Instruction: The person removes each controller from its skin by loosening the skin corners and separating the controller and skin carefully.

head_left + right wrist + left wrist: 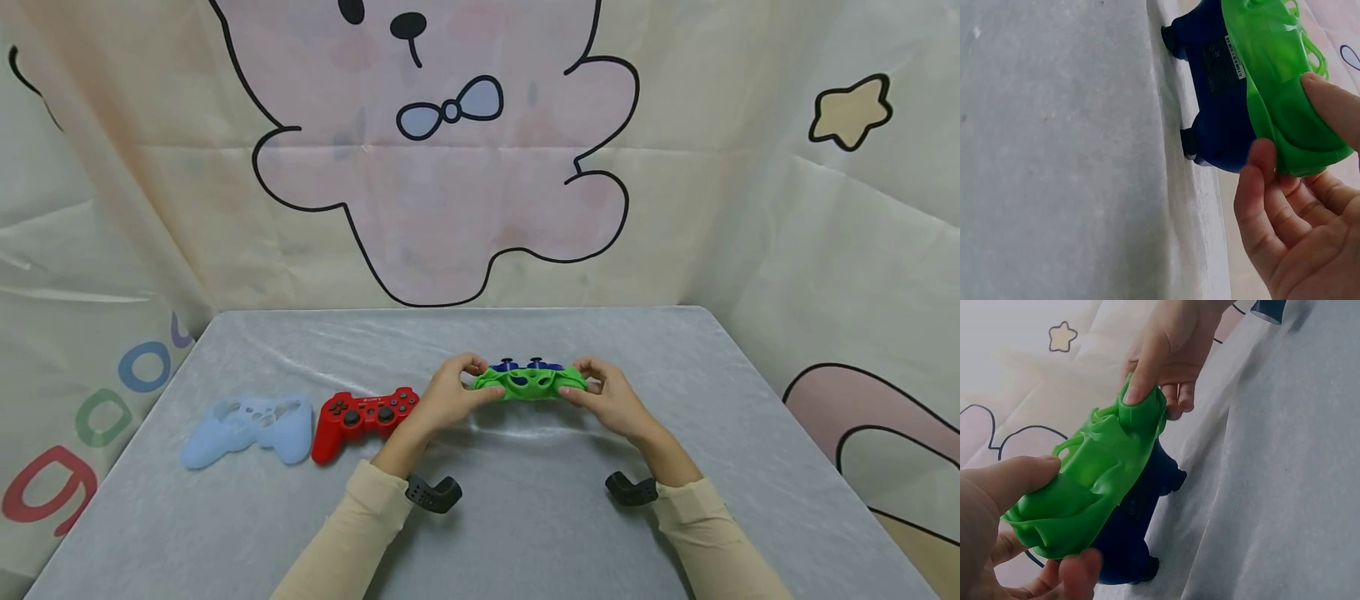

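A dark blue game controller (1219, 94) sits partly inside a green silicone controller cover (532, 384), held up over the middle of the table. My left hand (452, 395) pinches the cover's left end, thumb on the near side. At the other end, my right hand (611, 402) pinches the cover between thumb and fingers. In the left wrist view the cover (1100, 469) looks creased over the grips. The blue body with its thumbsticks sticks out bare beside it. Left of my left hand lies a red game controller (360, 418), slightly hidden by that arm.
A pale blue silicone controller cover (251, 427) lies flat at the left, beside the red controller. Grey cloth covers the table (540, 533). A printed curtain (450, 192) hangs behind the far edge. Black wrist cameras (435, 495) jut from both wrists.
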The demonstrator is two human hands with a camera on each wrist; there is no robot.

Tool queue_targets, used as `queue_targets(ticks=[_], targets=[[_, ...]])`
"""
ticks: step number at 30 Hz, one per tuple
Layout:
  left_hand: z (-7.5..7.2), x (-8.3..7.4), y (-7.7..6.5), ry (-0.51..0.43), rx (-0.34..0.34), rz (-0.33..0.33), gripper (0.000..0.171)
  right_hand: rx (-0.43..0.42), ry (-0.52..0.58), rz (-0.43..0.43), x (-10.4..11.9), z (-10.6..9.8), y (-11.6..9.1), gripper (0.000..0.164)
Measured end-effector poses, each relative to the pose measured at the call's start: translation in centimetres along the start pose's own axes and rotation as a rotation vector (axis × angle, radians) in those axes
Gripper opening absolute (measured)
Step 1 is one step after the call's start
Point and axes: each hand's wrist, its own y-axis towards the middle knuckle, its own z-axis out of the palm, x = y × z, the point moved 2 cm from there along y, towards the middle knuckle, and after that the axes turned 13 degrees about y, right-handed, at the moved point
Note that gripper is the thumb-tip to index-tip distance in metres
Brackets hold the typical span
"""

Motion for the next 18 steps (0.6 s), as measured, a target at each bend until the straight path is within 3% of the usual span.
queue_targets(ticks=[5, 9, 14, 18], targets=[[0.06, 0.11, 0.14, -0.045, 0.019, -0.005, 0.030, 0.026, -0.006, -0.002, 0.13, -0.02, 0.00, 0.031], [0.13, 0.04, 0.22, -0.015, 0.005, 0.018, 0.024, 0.027, -0.018, 0.002, 0.16, -0.06, -0.06, 0.029], [0.67, -0.20, 0.10, 0.018, 0.023, 0.043, 0.022, -0.029, -0.059, -0.007, 0.16, -0.15, -0.20, 0.021], [0.93, -0.27, -0.03, 0.041, 0.024, 0.055, 0.019, -0.020, -0.092, -0.025, 0.09, -0.14, -0.07, 0.024]])
